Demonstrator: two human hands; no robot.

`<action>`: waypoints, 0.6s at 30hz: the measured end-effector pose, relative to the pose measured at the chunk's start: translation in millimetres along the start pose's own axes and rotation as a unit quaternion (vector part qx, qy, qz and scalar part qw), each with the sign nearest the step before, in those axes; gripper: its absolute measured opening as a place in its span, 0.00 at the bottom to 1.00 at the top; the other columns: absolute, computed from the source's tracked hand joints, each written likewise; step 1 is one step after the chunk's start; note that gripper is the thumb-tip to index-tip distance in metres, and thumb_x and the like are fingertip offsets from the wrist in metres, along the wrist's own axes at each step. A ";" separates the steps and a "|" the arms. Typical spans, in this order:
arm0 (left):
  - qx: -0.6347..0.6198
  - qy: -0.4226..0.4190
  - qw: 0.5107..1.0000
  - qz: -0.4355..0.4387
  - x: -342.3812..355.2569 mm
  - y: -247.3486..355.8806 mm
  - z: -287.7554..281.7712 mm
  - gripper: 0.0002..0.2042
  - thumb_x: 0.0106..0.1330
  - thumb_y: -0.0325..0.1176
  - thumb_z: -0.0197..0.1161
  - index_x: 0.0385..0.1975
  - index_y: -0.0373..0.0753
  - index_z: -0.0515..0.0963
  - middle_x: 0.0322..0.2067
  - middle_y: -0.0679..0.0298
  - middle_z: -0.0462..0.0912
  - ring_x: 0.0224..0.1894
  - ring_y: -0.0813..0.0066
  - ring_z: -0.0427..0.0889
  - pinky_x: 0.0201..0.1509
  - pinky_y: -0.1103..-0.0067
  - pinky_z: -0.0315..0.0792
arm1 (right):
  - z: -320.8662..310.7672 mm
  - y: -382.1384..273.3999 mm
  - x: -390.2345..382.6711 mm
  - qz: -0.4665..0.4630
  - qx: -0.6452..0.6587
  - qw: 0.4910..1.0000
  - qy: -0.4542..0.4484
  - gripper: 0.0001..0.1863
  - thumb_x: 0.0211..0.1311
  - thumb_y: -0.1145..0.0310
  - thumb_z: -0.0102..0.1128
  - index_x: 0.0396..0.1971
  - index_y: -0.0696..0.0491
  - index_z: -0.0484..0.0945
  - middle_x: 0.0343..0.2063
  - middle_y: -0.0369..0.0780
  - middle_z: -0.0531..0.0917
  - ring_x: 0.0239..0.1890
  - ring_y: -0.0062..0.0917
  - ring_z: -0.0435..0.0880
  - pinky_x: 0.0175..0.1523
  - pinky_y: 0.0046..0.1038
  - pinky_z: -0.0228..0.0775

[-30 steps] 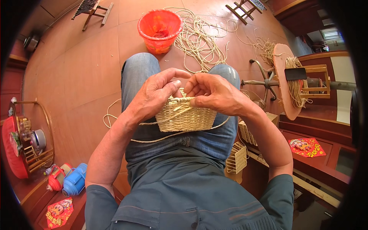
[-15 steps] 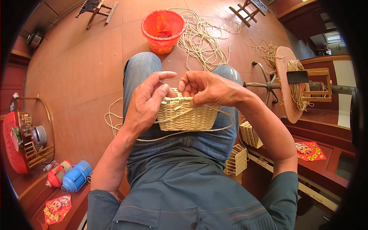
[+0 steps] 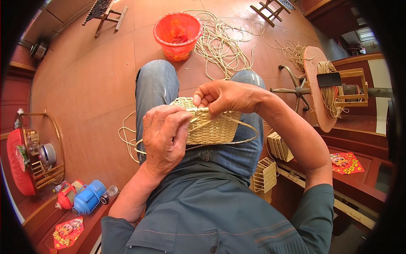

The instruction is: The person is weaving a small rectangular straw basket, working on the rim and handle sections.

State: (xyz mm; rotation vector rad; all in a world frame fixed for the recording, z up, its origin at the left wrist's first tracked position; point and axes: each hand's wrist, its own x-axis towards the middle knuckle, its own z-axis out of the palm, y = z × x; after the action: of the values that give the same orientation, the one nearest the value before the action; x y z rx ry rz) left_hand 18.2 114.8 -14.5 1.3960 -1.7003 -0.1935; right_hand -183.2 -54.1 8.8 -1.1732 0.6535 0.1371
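— Where's the camera looking from?
— From the person's head, straight down and close over the basket [image 3: 209, 125] on the lap; the bucket [image 3: 177, 29] sits beyond the knees, near the top edge.

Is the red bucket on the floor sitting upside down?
No, the red bucket stands upright on the floor with its open mouth facing up, beyond the person's knees.
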 end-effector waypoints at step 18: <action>0.028 -0.043 0.999 0.015 13.0 5.3 18.4 0.12 0.61 0.27 0.79 0.41 0.43 0.83 0.48 0.64 0.86 0.56 0.60 0.84 0.63 0.63 0.72 | -5.4 4.5 2.7 0.003 -0.015 0.999 -0.037 0.25 0.57 0.80 0.68 0.57 0.60 0.77 0.42 0.33 0.84 0.44 0.16 0.81 0.50 0.22 0.74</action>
State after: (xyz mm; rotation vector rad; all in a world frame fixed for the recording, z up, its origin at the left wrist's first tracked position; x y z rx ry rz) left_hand 2.0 98.3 -15.1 1.4202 -1.8096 -0.1919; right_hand -185.1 -57.7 2.5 -1.1897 0.5914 0.1958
